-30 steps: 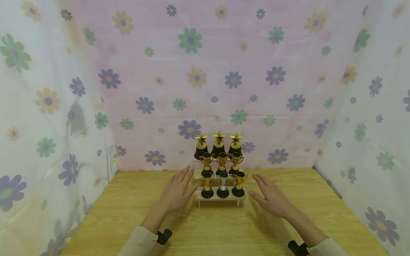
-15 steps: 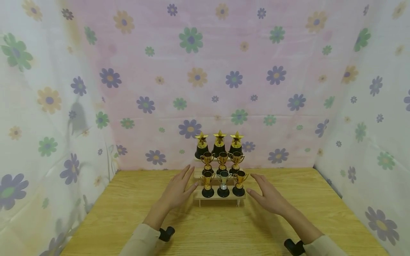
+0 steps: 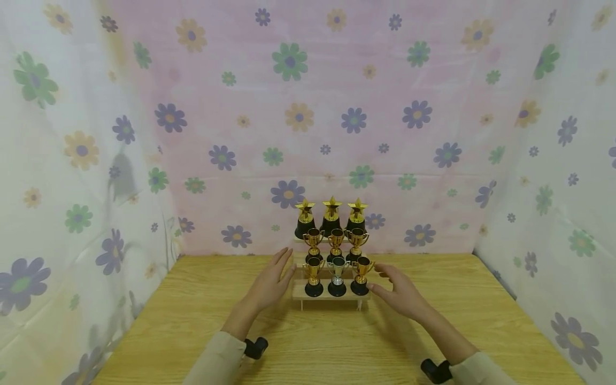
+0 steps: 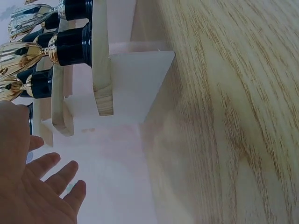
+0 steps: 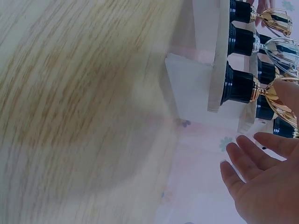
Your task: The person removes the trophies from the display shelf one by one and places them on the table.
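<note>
A tiered wooden stand [image 3: 299, 291] holds small trophies on black bases. On its front step are a gold trophy cup [image 3: 314, 275] at left, a silver trophy cup [image 3: 338, 274] in the middle and another gold trophy cup [image 3: 362, 274] at right. My left hand [image 3: 267, 286] is beside the stand's left side, fingers extended and spread, holding nothing. At the right end, my right hand [image 3: 403, 294] has its thumb close to the right gold cup, its other fingers loosely bent; whether the thumb touches the cup, I cannot tell.
Gold trophy cups [image 3: 337, 240] line the middle step, and gold star trophies [image 3: 331, 214] stand on the top one. The wooden table [image 3: 202, 305] carries the stand near its back edge. Flower-patterned cloth [image 3: 308, 139] hangs behind and along both sides.
My right hand has moved left, closer to the front right gold cup, with its fingers bending a little more. My left hand has shifted slightly and its thumb has drawn nearer its fingers. The trophies stay put.
</note>
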{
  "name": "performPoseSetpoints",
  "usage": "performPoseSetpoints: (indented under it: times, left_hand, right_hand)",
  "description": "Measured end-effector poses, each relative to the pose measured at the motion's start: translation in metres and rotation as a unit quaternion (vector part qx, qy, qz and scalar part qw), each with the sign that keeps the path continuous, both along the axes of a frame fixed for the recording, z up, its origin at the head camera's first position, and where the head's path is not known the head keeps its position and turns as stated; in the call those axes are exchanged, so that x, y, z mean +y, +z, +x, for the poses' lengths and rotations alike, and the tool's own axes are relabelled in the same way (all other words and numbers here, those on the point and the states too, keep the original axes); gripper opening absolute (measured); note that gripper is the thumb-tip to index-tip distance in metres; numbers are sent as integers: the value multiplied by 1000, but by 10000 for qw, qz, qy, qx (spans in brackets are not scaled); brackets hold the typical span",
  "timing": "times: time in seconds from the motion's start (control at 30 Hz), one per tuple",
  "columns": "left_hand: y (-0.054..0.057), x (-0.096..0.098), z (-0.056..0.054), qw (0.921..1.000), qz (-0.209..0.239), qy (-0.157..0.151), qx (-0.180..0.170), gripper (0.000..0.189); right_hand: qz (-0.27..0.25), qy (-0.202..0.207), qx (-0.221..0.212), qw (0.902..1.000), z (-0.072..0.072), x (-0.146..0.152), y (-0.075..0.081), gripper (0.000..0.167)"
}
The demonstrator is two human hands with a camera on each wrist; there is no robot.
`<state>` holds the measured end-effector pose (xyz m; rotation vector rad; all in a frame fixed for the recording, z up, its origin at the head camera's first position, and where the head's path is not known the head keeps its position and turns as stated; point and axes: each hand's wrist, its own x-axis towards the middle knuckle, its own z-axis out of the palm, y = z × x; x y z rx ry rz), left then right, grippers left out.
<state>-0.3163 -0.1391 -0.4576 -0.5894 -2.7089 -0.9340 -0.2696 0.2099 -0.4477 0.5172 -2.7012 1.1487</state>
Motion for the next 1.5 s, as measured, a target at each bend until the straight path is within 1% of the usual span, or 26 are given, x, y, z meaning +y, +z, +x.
performPoseSetpoints:
  times: [0.13, 0.27, 0.47, 0.7, 0.8, 0.93, 1.23, 1.33, 1.5]
  left_hand:
    - [-3, 2, -4, 9998, 170, -13, 31, 57]
    - [-6, 4, -7, 9997, 221, -8, 40, 58]
    - [-7, 8, -8, 9994, 348, -11, -57, 57]
    - [-14, 12, -17, 9989, 470, -82, 42, 54]
    - [-16, 15, -18, 9987, 464, -108, 154, 52]
    - [-16, 18, -19, 9979, 540, -198, 297, 49]
    - [-14, 21, -20, 9978, 510, -293, 306, 48]
    - [-13, 21, -20, 9980, 436, -306, 330, 48]
    - [-11, 22, -20, 9977, 410, -375, 392, 48]
  right_hand:
    - [-56, -4, -10, 10000, -2, -1, -3, 60]
    - [-122, -27, -5, 9999, -4, -1, -5, 58]
    - [-245, -56, -83, 9996, -7, -3, -8, 56]
    - [-249, -117, -127, 9995, -12, -7, -11, 54]
    - [-276, -160, -170, 9993, -12, -7, -12, 53]
    - [-329, -196, -185, 9991, -12, -7, -12, 51]
    - [-365, -160, -180, 9990, -14, -9, -12, 47]
    - [-385, -144, -181, 9990, -15, -10, -13, 45]
    - [-484, -128, -174, 9986, -15, -13, -14, 38]
